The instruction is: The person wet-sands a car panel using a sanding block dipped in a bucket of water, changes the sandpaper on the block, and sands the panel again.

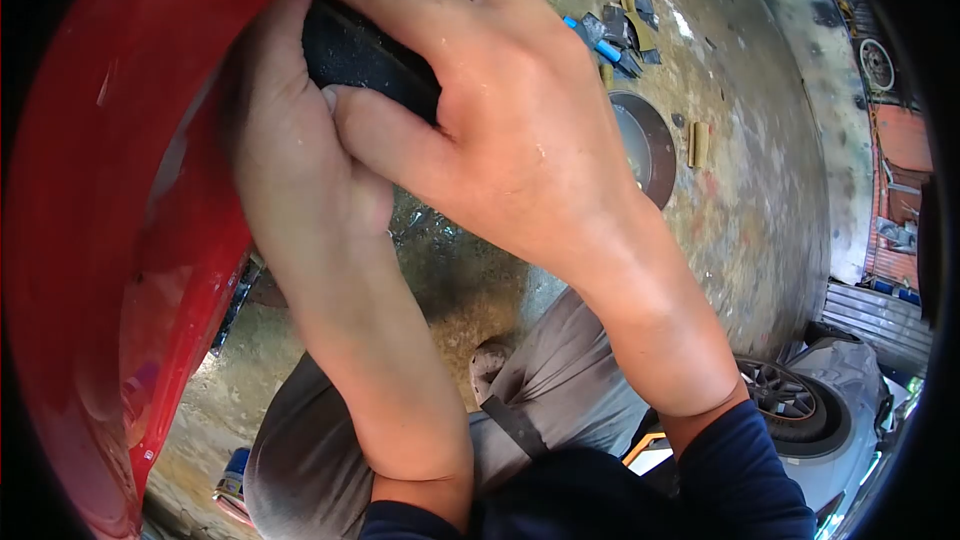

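Note:
A dark block [365, 58], wet-looking and black, lies between my two hands at the top left, close to a glossy red painted panel [75, 230]. Fingers and thumb of my right hand [520, 110] wrap over the block from the right. My left hand [285, 130] is at the block's left side, next to the red surface; its fingertips are hidden behind the block and my right hand. Drops of water show on the skin of my right hand.
A round basin [657, 145] with liquid stands on the wet concrete floor [740, 240]. Beyond it lie dark and tan sheet scraps [625, 30] and a tan roll [699, 144]. A can [233, 470] is at the lower left. A grey car [835, 410] stands at the lower right.

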`<state>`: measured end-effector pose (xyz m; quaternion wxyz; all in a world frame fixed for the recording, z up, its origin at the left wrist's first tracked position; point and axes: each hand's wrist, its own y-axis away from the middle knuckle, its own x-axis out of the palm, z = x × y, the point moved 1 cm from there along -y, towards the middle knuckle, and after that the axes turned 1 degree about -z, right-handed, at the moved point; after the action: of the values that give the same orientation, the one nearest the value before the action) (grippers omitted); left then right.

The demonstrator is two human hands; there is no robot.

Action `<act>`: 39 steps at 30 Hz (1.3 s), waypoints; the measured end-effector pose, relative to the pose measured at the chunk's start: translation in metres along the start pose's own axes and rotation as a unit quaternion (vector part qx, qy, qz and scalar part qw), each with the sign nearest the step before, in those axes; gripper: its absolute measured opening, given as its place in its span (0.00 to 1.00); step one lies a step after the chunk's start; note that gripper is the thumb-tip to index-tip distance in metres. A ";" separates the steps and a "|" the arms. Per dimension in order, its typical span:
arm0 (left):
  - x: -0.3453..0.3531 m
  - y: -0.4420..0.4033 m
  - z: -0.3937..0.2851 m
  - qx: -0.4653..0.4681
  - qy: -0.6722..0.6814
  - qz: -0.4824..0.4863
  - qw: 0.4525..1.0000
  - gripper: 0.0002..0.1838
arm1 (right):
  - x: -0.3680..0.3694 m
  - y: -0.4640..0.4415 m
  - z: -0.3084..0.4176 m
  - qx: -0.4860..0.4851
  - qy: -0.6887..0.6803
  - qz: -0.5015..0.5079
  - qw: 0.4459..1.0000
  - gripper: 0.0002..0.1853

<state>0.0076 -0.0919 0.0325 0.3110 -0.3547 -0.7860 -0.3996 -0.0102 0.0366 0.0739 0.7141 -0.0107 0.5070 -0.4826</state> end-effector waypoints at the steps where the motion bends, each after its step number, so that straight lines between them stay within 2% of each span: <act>1: 0.000 0.004 0.000 -0.017 0.025 0.019 0.999 0.14 | 0.001 0.000 0.001 -0.002 -0.002 0.000 1.000 0.23; 2: 0.000 0.019 0.004 0.016 0.020 0.065 0.998 0.14 | 0.000 0.003 0.002 -0.004 -0.006 -0.002 1.000 0.23; 4: 0.005 0.032 0.010 0.100 -0.092 0.057 0.989 0.14 | 0.000 0.006 0.001 -0.012 -0.015 -0.010 1.000 0.24; 5: 0.007 0.032 0.012 0.153 -0.196 0.002 0.969 0.14 | -0.003 0.009 0.002 -0.015 -0.020 -0.015 1.000 0.24; 7: 0.011 0.025 0.010 0.205 -0.273 -0.051 0.939 0.17 | 0.000 0.005 0.001 -0.014 -0.021 -0.015 1.000 0.25; 10: 0.006 0.001 0.000 0.139 -0.167 0.036 0.975 0.18 | 0.005 0.001 -0.003 -0.002 -0.015 -0.015 1.000 0.26; 14: 0.019 0.034 0.008 0.188 -0.262 -0.055 0.945 0.17 | -0.001 0.016 0.000 0.010 -0.035 -0.024 0.999 0.27; 15: 0.009 0.028 0.005 0.236 -0.357 -0.034 0.903 0.17 | 0.000 0.013 -0.002 0.006 -0.035 -0.021 0.999 0.28; 18: 0.007 0.003 -0.002 0.143 -0.157 0.045 0.976 0.18 | 0.010 0.005 -0.007 -0.006 -0.030 -0.021 0.999 0.30; 19: 0.007 0.009 -0.003 0.196 -0.276 0.017 0.941 0.19 | 0.010 0.007 -0.007 -0.003 -0.030 -0.022 0.999 0.30; 23: 0.020 0.030 0.008 0.194 -0.252 -0.039 0.947 0.17 | 0.002 0.017 -0.001 0.016 -0.044 -0.021 0.999 0.29; 26: 0.006 0.006 -0.005 0.153 -0.216 0.025 0.964 0.20 | 0.011 0.007 -0.004 0.008 -0.045 -0.018 0.999 0.31; 28: 0.007 0.010 -0.006 0.289 -0.399 0.026 0.870 0.19 | 0.010 0.011 -0.002 0.019 -0.048 -0.012 0.999 0.31; 30: 0.015 0.029 0.007 0.189 -0.258 -0.039 0.947 0.18 | 0.002 0.020 -0.001 0.033 -0.055 -0.006 0.998 0.31; 31: 0.014 0.027 0.011 0.207 -0.252 -0.037 0.945 0.18 | 0.002 0.019 -0.001 0.033 -0.056 -0.005 0.998 0.31; 34: 0.009 0.008 -0.007 0.172 -0.244 0.010 0.954 0.19 | 0.008 0.013 -0.003 0.028 -0.053 -0.003 0.998 0.31; 35: 0.009 0.012 -0.004 0.146 -0.206 -0.017 0.968 0.18 | 0.009 0.013 -0.002 0.034 -0.051 0.001 0.998 0.31; 38: 0.012 0.025 0.004 0.212 -0.297 -0.036 0.931 0.17 | -0.001 0.019 0.003 0.052 -0.045 0.014 0.998 0.31; 39: 0.014 0.022 0.006 0.204 -0.259 -0.032 0.944 0.18 | -0.001 0.017 0.003 0.051 -0.044 0.015 0.998 0.31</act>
<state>0.0166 -0.0733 0.0495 0.1498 -0.3498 -0.9150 -0.1345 0.0032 0.0447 0.0678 0.7428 0.0120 0.4497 -0.4959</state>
